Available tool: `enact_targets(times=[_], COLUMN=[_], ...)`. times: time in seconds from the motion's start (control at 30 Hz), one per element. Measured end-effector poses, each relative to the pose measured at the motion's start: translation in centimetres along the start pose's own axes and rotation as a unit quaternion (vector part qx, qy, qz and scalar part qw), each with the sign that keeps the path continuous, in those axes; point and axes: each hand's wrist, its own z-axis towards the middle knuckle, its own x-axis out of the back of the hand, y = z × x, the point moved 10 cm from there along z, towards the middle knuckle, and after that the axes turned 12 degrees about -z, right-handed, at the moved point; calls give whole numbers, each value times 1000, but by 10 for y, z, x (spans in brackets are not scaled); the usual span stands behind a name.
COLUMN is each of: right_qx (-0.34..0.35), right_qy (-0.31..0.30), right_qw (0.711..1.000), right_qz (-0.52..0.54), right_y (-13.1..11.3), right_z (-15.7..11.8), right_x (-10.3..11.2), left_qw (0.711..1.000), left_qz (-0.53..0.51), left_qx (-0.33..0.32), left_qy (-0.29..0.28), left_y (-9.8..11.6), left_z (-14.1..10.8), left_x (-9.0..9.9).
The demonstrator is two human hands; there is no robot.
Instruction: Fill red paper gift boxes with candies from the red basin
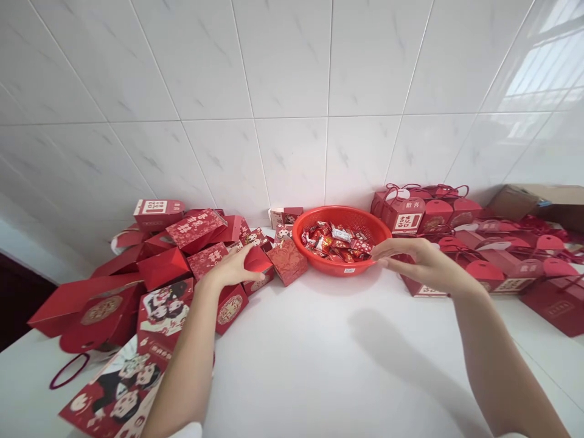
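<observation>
My left hand (235,267) is over the heap of red boxes on the left, its thumb and fingers apart around a small red box (258,263); whether it touches the box is unclear. Beside that box leans a patterned red box (288,261). At the right rim of a red plastic basket (342,267) is my right hand (410,258), with fingers stretched out and nothing between them. Wrapped candies (340,240) lie inside the basket.
Several red gift boxes (166,267) are piled on the left, one with a cord loop. Closed boxes with cord handles (406,213) stand in rows on the right, near a brown cardboard box (515,204). Behind the white table (292,365) rises a tiled wall.
</observation>
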Motion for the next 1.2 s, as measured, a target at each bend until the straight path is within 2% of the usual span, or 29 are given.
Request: enact_targets(times=[0.07, 0.13, 0.2, 0.27, 0.33, 0.37, 0.43, 0.5, 0.57, 0.67, 0.8, 0.87, 0.97, 1.07, 1.13, 1.2], right_qx=[18, 34, 55, 68, 73, 74, 75, 67, 44, -1, -9, -25, -66, -76, -81, -81], right_qy=[-35, -59, -75, -86, -93, -93, -82, -50, -9, 39, 66, 51, 19, -59, -104, -118], right_qw=[999, 996, 993, 990, 988, 987, 988, 989, 988, 981, 973, 977, 988, 994, 991, 989], right_qz=[27, 55, 76, 91, 100, 104, 111, 124, 147, 191, 219, 206, 139, 58, 5, -30], right_y=[-9, -17, -24, -29, -32, -33, -35, -38, -39, -41, -44, -41, -33, -30, -28, -26], right_z=[7, 12, 15, 18, 21, 23, 28, 34, 39, 41, 32, 24, 10, -1, -6, -7], right_x=[-20, -34, -43, -49, -56, -60, -66, -69, -70, -71, -66, -66, -67, -82, -95, -106], left_qw=[1000, 1000, 998, 989, 960, 936, 875, 813, 778, 769, 758, 773, 847, 924, 947, 952], left_qz=[8, 2, -32, -102, -218, -294, -454, -574, -628, -634, -598, -559, -462, -346, -298, -276], left_qx=[-6, -1, 11, 25, 27, 22, -2, -18, -11, 10, 16, 13, -3, -62, -103, -134], left_qy=[-11, 5, 44, 106, 174, 193, 167, 90, 15, -79, -259, -299, -262, -151, -58, 13], left_y=[-2, -3, -2, 1, 5, 8, 20, 39, 58, 79, 106, 107, 95, 92, 97, 106], left_z=[0, -2, -7, -16, -29, -35, -41, -41, -40, -40, -53, -60, -62, -62, -64, -68], left_x=[-9, -7, 9, 35, 62, 71, 71, 53, 26, -20, -81, -97, -101, -83, -64, -51])
